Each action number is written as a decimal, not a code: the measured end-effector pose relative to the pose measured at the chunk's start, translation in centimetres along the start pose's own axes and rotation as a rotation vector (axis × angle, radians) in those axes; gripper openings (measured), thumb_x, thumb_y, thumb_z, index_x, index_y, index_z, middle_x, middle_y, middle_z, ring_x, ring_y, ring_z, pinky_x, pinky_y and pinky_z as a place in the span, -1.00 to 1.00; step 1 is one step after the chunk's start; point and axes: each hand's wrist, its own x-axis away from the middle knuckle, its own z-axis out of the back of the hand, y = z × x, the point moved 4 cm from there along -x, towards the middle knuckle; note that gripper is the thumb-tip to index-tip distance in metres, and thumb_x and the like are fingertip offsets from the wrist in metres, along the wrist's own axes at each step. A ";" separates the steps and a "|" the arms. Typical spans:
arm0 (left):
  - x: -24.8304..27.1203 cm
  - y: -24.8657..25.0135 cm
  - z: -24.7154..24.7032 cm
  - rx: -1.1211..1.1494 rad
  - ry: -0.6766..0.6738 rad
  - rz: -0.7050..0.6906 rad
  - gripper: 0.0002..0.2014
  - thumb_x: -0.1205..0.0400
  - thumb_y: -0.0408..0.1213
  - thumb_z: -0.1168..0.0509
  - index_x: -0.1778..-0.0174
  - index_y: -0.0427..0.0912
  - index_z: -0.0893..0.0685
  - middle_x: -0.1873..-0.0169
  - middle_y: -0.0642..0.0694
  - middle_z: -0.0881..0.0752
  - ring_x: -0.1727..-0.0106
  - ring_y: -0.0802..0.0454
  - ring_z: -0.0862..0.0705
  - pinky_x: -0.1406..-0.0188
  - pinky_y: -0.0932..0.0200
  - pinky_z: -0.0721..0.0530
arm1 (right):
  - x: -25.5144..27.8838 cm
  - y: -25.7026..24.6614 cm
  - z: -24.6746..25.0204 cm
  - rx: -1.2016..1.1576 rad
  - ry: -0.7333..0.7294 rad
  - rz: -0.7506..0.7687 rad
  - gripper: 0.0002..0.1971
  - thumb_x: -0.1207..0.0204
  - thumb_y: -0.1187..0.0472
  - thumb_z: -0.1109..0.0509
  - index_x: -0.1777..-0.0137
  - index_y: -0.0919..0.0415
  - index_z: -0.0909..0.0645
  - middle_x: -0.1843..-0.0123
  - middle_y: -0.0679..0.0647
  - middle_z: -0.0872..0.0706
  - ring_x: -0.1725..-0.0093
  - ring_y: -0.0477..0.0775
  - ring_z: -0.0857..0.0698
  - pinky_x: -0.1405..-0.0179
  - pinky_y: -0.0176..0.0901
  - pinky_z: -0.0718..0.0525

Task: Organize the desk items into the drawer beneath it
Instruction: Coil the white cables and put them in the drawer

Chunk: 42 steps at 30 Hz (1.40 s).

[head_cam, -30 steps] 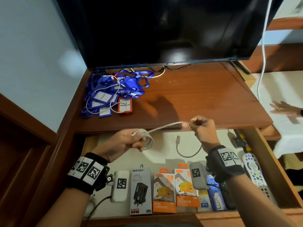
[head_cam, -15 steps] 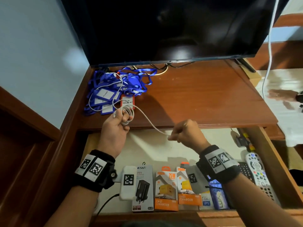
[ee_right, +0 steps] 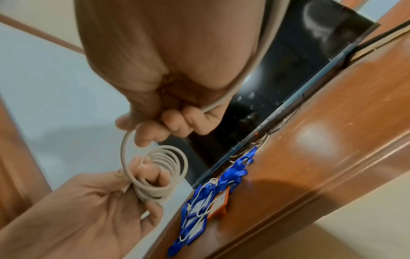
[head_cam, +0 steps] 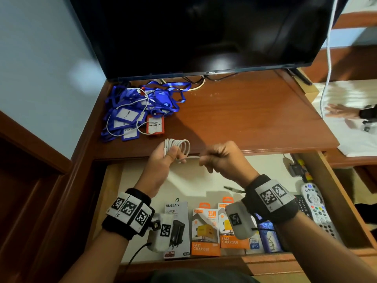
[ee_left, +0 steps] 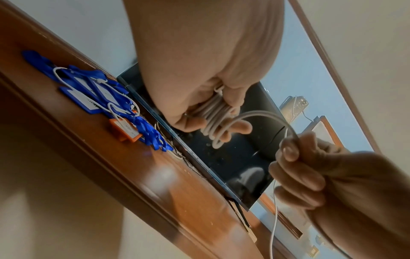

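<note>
A white cable (head_cam: pixel 177 145) is wound in several loops around the fingers of my left hand (head_cam: pixel 163 158), which grips the coil (ee_left: pixel 213 119) just over the desk's front edge. My right hand (head_cam: pixel 221 157) is fisted around the cable's free length (ee_right: pixel 221 101) close beside the left, a short taut span between them. The tail (ee_left: pixel 274 219) hangs below my right fist. Under both hands the drawer (head_cam: pixel 330 193) stands pulled out. A pile of blue lanyards with card holders (head_cam: pixel 138 113) and one orange holder (head_cam: pixel 155 124) lies at the desk's back left, with a thin white cord looped over it.
Charger boxes (head_cam: pixel 205 231) line the drawer's front, with remotes (head_cam: pixel 317 211) at its right and small tools (head_cam: pixel 299 167) at the back right corner. A black TV (head_cam: pixel 204 33) stands along the desk's rear. Another person's hand (head_cam: pixel 342 112) rests on a white surface at right.
My left hand came back from the lanyard pile toward the desk's front edge with more loops on its fingers. My right hand closed in on it, shortening the free cable.
</note>
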 end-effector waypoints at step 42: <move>-0.2 1.2 -4.1 0.755 -0.202 0.104 -0.65 -0.62 -0.14 -0.23 -0.15 -0.36 -0.56 0.48 0.03 -0.44 0.29 0.10 -0.45 0.20 0.19 -0.41 | 0.0 1.3 -2.9 -0.133 0.187 -0.323 -0.73 -0.63 -0.12 -0.17 -0.18 -0.01 -0.50 0.20 -0.19 -0.62 0.26 -0.22 -0.57 0.19 -0.14 -0.49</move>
